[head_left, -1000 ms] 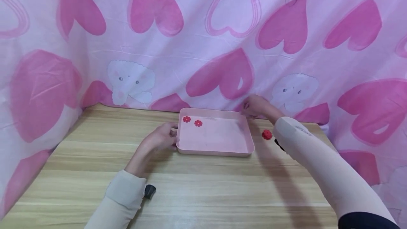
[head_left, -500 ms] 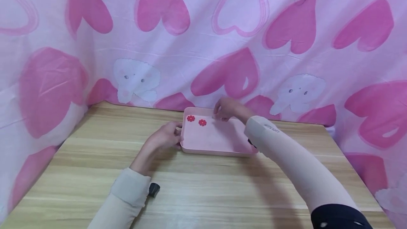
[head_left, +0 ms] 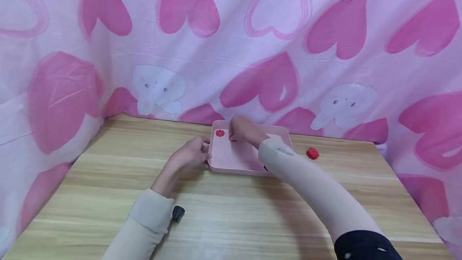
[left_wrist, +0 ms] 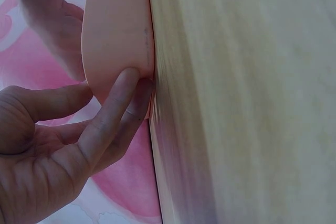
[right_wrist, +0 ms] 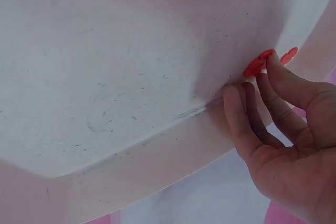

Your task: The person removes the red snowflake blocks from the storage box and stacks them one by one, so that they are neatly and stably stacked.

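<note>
Pink tray (head_left: 278,133), flower (head_left: 232,139) under fingertips (right_wrist: 273,60)

Pink tray (head_left: 231,163) flat on table; two red flower discs (head_left: 219,133) at far-left corner, one under fingers (head_left: 234,133).
</note>
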Available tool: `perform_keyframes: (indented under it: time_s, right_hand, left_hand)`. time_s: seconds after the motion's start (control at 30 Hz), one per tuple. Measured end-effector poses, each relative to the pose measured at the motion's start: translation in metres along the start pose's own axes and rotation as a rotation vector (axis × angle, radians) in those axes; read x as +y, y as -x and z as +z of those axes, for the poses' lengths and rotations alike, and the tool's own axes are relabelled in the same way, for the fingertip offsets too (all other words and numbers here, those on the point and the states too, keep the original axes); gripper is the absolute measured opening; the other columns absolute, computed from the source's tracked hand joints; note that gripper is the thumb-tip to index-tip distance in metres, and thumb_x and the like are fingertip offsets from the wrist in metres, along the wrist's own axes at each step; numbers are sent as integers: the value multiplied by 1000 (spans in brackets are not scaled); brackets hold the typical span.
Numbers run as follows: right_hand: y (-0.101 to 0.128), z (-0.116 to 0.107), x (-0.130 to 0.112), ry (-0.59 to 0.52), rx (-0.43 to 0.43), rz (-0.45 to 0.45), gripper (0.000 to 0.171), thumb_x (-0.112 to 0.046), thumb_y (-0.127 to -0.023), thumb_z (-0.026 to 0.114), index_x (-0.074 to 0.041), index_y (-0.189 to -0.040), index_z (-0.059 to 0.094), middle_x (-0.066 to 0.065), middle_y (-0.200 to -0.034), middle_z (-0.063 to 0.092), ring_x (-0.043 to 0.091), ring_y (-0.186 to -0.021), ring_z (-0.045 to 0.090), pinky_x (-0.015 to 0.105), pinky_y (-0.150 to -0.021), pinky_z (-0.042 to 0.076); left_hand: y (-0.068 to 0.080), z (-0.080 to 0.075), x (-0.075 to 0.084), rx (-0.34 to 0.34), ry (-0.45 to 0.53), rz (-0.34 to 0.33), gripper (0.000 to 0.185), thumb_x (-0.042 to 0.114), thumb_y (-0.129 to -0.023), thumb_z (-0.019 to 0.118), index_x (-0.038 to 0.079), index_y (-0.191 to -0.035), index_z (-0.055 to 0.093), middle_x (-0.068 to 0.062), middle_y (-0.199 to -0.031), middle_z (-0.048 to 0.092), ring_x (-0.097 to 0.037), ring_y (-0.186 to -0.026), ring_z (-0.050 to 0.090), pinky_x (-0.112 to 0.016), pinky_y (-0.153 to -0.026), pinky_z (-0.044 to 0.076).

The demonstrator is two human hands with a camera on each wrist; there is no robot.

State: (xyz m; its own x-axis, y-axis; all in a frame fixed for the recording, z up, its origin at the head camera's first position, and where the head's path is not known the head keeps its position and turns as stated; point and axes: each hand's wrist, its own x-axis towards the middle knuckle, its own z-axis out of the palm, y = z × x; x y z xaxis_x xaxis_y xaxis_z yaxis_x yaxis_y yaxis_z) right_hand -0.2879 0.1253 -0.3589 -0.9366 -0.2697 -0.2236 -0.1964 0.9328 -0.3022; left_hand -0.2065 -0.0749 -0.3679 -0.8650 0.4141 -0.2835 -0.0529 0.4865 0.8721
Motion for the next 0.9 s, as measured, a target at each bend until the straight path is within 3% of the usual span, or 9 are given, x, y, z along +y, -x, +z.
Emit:
perform_keyframes:
  time_s: [0.23, 0.53, 0.7, 0.9]
  right_hand:
    - [4, 2, 2, -28, 17, 13, 13, -8, -95, 81, -4, -107, 78, 10, -100, 74, 23, -88, 67, 29, -83, 66]
    - [5, 1, 4, -16, 6, 16, 18, -6, -93, 83, -4, -110, 78, 11, -109, 74, 25, -99, 65, 35, -93, 64]
    - [5, 2, 7, 3, 10, 16, 13, -4, -93, 81, -5, -106, 79, 10, -103, 75, 24, -96, 66, 34, -90, 64]
    - [3, 1, 11, -60, 13, -7, 10, -5, -91, 84, -6, -99, 77, 9, -99, 73, 23, -91, 67, 29, -86, 66]
  left_hand:
    - [-1, 0, 2, 1, -8, -5, 55, -9, -104, 54, -12, -157, 39, -31, -124, 68, -27, -94, 74, -38, -85, 69]
    - [-2, 1, 1, 3, 15, -24, 55, -9, -105, 53, -11, -158, 38, -32, -127, 66, -27, -97, 74, -37, -85, 69]
    - [-2, 3, 2, 1, 13, -28, 56, -9, -104, 54, -11, -158, 38, -31, -127, 66, -27, -96, 74, -37, -85, 69]
    - [-2, 2, 0, 8, -10, -20, 56, -9, -103, 54, -11, -157, 39, -30, -125, 67, -26, -94, 74, -37, -86, 69]
